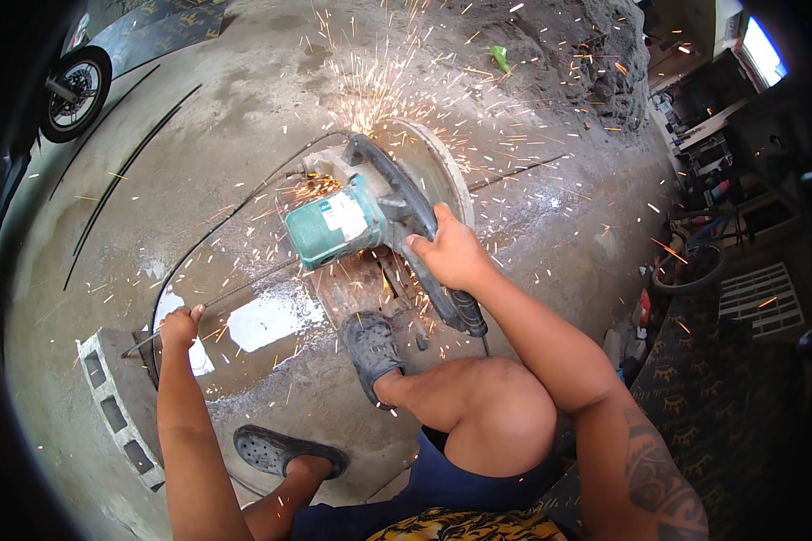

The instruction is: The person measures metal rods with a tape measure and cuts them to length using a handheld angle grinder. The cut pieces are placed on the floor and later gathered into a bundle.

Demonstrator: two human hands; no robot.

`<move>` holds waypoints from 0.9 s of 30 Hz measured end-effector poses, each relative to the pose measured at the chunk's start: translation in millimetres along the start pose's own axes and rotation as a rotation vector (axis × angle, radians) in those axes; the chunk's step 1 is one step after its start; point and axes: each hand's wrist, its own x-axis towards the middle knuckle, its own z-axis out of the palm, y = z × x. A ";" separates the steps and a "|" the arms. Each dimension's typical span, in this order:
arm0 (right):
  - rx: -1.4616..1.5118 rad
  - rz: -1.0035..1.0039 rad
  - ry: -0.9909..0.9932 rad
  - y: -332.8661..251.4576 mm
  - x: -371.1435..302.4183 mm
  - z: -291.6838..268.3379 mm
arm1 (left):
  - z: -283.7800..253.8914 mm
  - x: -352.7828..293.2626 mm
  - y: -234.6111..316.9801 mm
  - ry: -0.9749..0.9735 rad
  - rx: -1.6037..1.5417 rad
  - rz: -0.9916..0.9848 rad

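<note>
A chop saw with a teal motor (334, 224) stands on the concrete floor in front of me, and sparks spray from it up and outward. My right hand (451, 248) is closed around its long black handle (406, 185), beside the pale round blade guard (448, 158). To the left, my left hand (181, 326) grips a thin steel rebar (253, 278) that runs into the saw; where it meets the blade is hidden behind the motor. Beneath that hand, the rod's near end lies over a grey hollow concrete block (140, 388). One dark clog (373, 353) rests on the saw's base.
A black cable (209, 233) loops from the saw past my left hand. Long dark rods (122, 176) lie at the left, near a motorcycle wheel (75, 95). Grey sand (595, 63) is heaped at the far right. A white grate (761, 300) and clutter line the right side.
</note>
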 end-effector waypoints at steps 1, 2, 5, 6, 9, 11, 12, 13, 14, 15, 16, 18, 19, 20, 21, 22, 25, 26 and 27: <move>-0.008 -0.008 0.015 2.0 0.7 1.8 | 0.7 1.4 -1.0 0.000 0.005 -0.001; -0.016 -0.016 0.030 4.2 1.5 3.4 | 0.8 3.2 -1.6 -0.001 0.009 -0.002; -0.006 -0.014 0.018 6.2 1.2 3.5 | 1.8 3.1 1.3 0.003 0.003 0.005; 0.004 -0.015 0.005 4.6 0.9 2.8 | 1.2 1.9 0.3 0.008 -0.002 0.004; 0.017 0.010 -0.022 -2.9 -1.5 -0.4 | 4.5 2.4 -7.5 0.042 -0.023 0.054; 0.032 0.007 -0.037 -2.1 -2.7 3.6 | 5.3 0.0 -12.6 0.067 0.017 0.053; 0.034 0.013 -0.043 -0.9 -3.5 3.4 | 3.0 0.8 -10.7 0.076 0.033 0.059; 0.034 0.000 -0.019 4.6 -2.9 6.0 | -2.2 2.3 -7.5 0.044 0.022 0.043; 0.034 -0.012 0.004 13.6 -1.8 11.8 | -7.6 4.2 -4.4 0.013 0.010 0.027; 0.034 -0.033 0.031 16.6 -1.7 16.1 | -11.9 4.0 -0.3 -0.011 -0.003 0.007; 0.029 -0.053 0.046 19.6 -0.2 17.2 | -14.4 1.8 5.1 -0.009 -0.011 0.004; 0.023 -0.027 0.041 21.5 1.6 17.4 | -20.8 -4.2 10.0 0.003 -0.020 -0.010; 0.024 -0.017 0.040 21.3 1.9 17.7 | -17.2 -3.3 6.8 0.040 -0.028 0.005; 0.008 -0.037 0.021 22.6 4.1 14.5 | -10.3 -2.2 6.6 0.077 -0.036 0.023; -0.007 -0.061 0.000 23.2 10.4 11.5 | -5.7 -2.4 2.6 0.116 -0.042 0.036; -0.026 -0.077 -0.020 20.2 15.0 7.5 | -5.5 -6.1 6.9 0.108 -0.048 0.021; 0.008 -0.026 -0.171 -36.6 34.5 -32.6 | 3.2 -9.3 -8.9 0.146 -0.089 -0.006; 0.030 -0.023 -0.218 -53.4 50.0 -49.4 | 1.9 -10.8 -8.3 0.128 -0.086 -0.009; 0.050 -0.020 -0.258 -69.5 65.3 -66.5 | 2.7 -14.3 -4.1 0.115 -0.088 -0.007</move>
